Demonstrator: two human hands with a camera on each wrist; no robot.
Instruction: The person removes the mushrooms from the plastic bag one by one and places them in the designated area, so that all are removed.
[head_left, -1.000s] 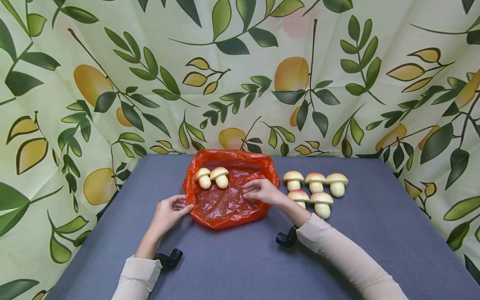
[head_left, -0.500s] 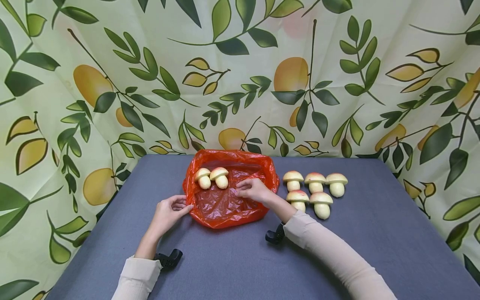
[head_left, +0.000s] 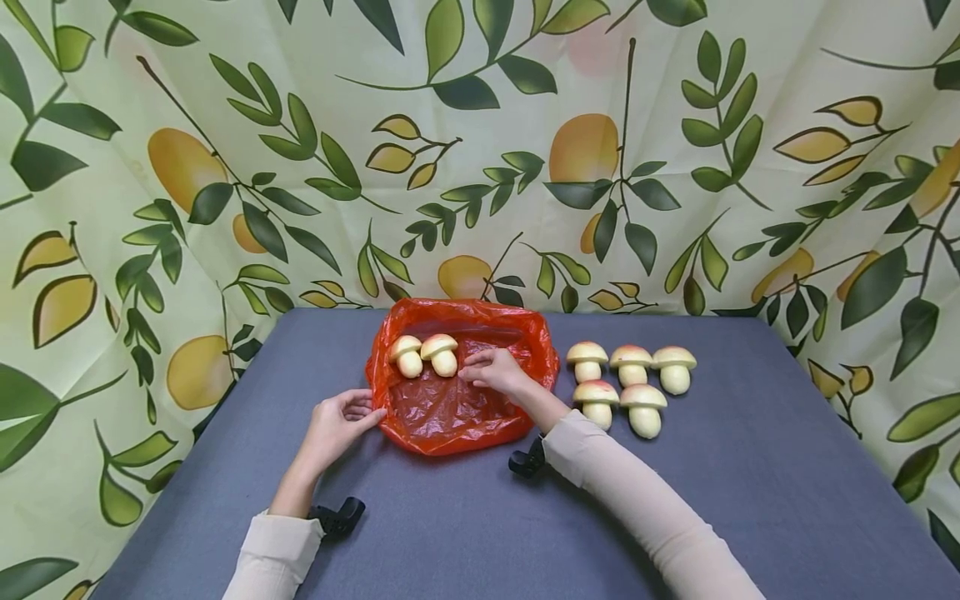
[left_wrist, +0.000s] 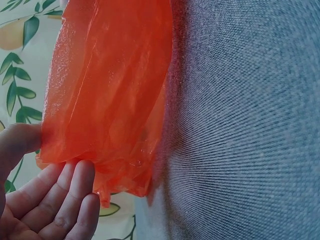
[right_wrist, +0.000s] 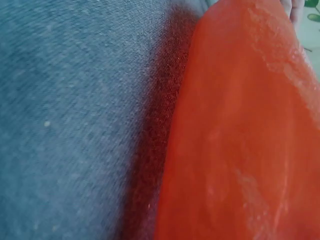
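Observation:
A red plastic bag point(head_left: 450, 437) lies with its mouth spread wide on the table. My left hand point(head_left: 339, 425) pinches its left rim; in the left wrist view, the thumb is on one side of the film point(left_wrist: 110, 95) and curled fingers point(left_wrist: 80, 182) are on the other. Two toy mushrooms, one point(head_left: 406, 357) beside another point(head_left: 439, 355), rest inside at the left. My right hand point(head_left: 497, 372) reaches over the bag's opening, its fingertips just right of the second mushroom. Nothing shows in its fingers. In the right wrist view the bag's wall point(right_wrist: 240, 130) hides that hand.
Right of the bag stand several more toy mushrooms in two rows, one point(head_left: 587, 360) at the back left and another point(head_left: 643, 410) in front. Grey-blue cloth covers the table point(head_left: 450, 533). A leaf-patterned curtain point(head_left: 495, 125) hangs behind.
My right hand has moved left across the bag's opening, towards the two mushrooms inside. The left hand stays at the rim, and the mushrooms have not moved.

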